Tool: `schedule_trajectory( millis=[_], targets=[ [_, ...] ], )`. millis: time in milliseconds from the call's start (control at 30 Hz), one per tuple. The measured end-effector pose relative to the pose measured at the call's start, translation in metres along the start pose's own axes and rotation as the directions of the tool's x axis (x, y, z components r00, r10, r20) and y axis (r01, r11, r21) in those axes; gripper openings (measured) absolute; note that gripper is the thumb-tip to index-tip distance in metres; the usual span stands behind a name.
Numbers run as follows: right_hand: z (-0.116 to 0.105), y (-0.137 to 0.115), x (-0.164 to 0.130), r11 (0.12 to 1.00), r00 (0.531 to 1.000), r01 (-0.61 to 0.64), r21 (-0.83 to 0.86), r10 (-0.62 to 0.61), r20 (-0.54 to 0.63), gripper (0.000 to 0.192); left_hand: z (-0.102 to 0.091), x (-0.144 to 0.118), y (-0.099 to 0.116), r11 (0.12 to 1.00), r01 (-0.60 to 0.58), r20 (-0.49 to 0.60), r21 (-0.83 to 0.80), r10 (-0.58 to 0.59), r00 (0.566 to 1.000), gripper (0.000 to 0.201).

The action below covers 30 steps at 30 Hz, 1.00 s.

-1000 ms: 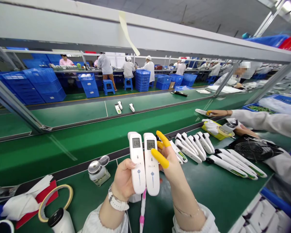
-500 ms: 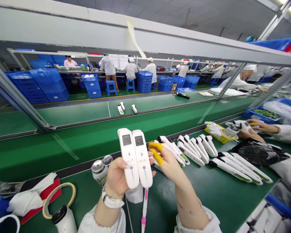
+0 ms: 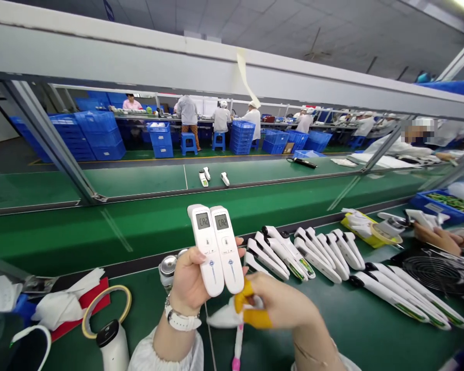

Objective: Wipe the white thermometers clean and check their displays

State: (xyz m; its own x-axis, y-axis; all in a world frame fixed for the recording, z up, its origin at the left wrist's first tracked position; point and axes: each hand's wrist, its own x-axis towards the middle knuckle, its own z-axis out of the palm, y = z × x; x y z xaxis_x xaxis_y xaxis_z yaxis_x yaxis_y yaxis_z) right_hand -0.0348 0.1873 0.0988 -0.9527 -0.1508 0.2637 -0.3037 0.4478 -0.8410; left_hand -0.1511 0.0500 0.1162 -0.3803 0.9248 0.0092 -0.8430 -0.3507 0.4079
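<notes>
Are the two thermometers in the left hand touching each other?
Touching. The head view shows the left thermometer and the right thermometer pressed side by side along their length, no gap between them, gripped together in the left hand.

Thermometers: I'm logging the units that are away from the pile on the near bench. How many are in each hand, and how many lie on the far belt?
Held thermometers, in the left hand: 2
Belt thermometers, lying on the far belt: 3
Right hand, pinching a white wipe: 0
Total: 5
</notes>
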Motion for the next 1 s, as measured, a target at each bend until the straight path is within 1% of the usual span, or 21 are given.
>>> schedule_trajectory(
  millis=[33,67,100,133,167,200,233,267,300,333,400,500,567,633,700,733,767,833,867,933,1000],
  targets=[
    [-0.006,-0.007,-0.007,0.999,0.997,0.023,0.026,-0.025,0.067,0.017,0.0,0.0,0.0,1.0,-0.014,-0.012,0.006,0.015,1.0,0.055],
    [-0.008,-0.013,-0.011,0.997,0.998,0.056,0.048,-0.057,0.026,0.021,0.0,0.001,0.0,1.0,-0.023,-0.018,0.01,0.023,1.0,0.055],
    [-0.006,-0.017,-0.014,0.995,0.993,0.092,0.044,-0.088,-0.084,0.024,0.001,0.001,-0.002,1.0,-0.026,-0.021,0.012,0.026,0.999,0.056],
    [-0.002,-0.02,-0.014,0.993,0.964,0.121,-0.003,-0.118,-0.237,0.027,0.001,0.002,-0.003,1.0,-0.02,-0.02,0.013,0.021,1.0,0.057],
    [0.005,-0.02,-0.012,0.987,0.907,0.137,-0.085,-0.159,-0.39,0.03,0.001,0.002,-0.006,1.0,-0.005,-0.013,0.012,0.005,1.0,0.058],
    [0.012,-0.019,-0.008,0.974,0.842,0.131,-0.184,-0.207,-0.498,0.034,0.002,0.003,-0.009,1.0,0.023,-0.005,0.011,-0.023,1.0,0.059],
    [0.02,-0.017,-0.003,0.953,0.794,0.11,-0.284,-0.256,-0.551,0.036,0.002,0.003,-0.012,0.998,0.055,0.004,0.01,-0.055,0.998,0.06],
    [0.026,-0.015,0.001,0.926,0.77,0.089,-0.366,-0.297,-0.564,0.038,0.003,0.004,-0.014,0.996,0.085,0.012,0.009,-0.085,0.996,0.061],
    [0.03,-0.012,0.005,0.903,0.768,0.077,-0.423,-0.324,-0.552,0.037,0.003,0.004,-0.016,0.994,0.109,0.019,0.008,-0.109,0.994,0.062],
    [0.032,-0.011,0.008,0.887,0.784,0.07,-0.456,-0.331,-0.525,0.036,0.002,0.005,-0.018,0.992,0.123,0.026,0.007,-0.123,0.992,0.063],
    [0.032,-0.013,0.01,0.871,0.844,0.052,-0.488,-0.3,-0.445,0.03,0.001,0.005,-0.018,0.994,0.112,0.033,0.001,-0.111,0.993,0.062],
    [0.027,-0.025,0.006,0.851,0.938,0.036,-0.524,-0.21,-0.277,0.02,-0.001,0.003,-0.013,0.999,0.046,0.029,-0.009,-0.046,0.999,0.058],
    [0.023,-0.036,0.002,0.848,0.973,0.057,-0.526,-0.164,-0.16,0.018,0.001,0.001,-0.009,1.0,-0.011,0.018,-0.006,0.012,1.0,0.056],
    [0.019,-0.047,-0.004,0.877,0.986,0.102,-0.469,-0.152,-0.069,0.017,0.003,-0.002,-0.007,0.999,-0.045,0.007,0.003,0.045,0.999,0.057],
    [0.015,-0.052,-0.012,0.934,0.988,0.126,-0.335,-0.148,-0.04,0.016,0.006,-0.004,-0.005,0.999,-0.048,0.004,0.006,0.048,0.999,0.058],
    [0.013,-0.052,-0.016,0.961,0.989,0.121,-0.249,-0.138,-0.054,0.016,0.007,-0.005,-0.005,0.999,-0.045,0.003,0.005,0.045,0.999,0.059],
    [0.012,-0.05,-0.022,0.982,0.989,0.1,-0.158,-0.116,-0.095,0.016,0.008,-0.005,-0.004,0.999,-0.045,-0.001,0.003,0.045,0.999,0.06],
    [0.013,-0.043,-0.031,0.998,0.97,0.043,0.036,-0.033,-0.242,0.015,0.009,-0.005,-0.003,0.999,-0.054,-0.017,0.005,0.054,0.998,0.064],
    [0.015,-0.039,-0.034,0.99,0.947,0.026,0.137,0.02,-0.322,0.014,0.008,-0.005,-0.002,0.998,-0.059,-0.031,0.006,0.059,0.998,0.067],
    [0.018,-0.03,-0.036,0.944,0.869,0.019,0.329,0.147,-0.473,0.014,0.008,-0.005,0.0,0.997,-0.072,-0.058,0.001,0.072,0.996,0.074],
    [0.017,-0.024,-0.033,0.878,0.793,0.006,0.478,0.287,-0.537,0.015,0.007,-0.005,0.002,0.996,-0.09,-0.084,-0.008,0.089,0.993,0.079]
  ],
)
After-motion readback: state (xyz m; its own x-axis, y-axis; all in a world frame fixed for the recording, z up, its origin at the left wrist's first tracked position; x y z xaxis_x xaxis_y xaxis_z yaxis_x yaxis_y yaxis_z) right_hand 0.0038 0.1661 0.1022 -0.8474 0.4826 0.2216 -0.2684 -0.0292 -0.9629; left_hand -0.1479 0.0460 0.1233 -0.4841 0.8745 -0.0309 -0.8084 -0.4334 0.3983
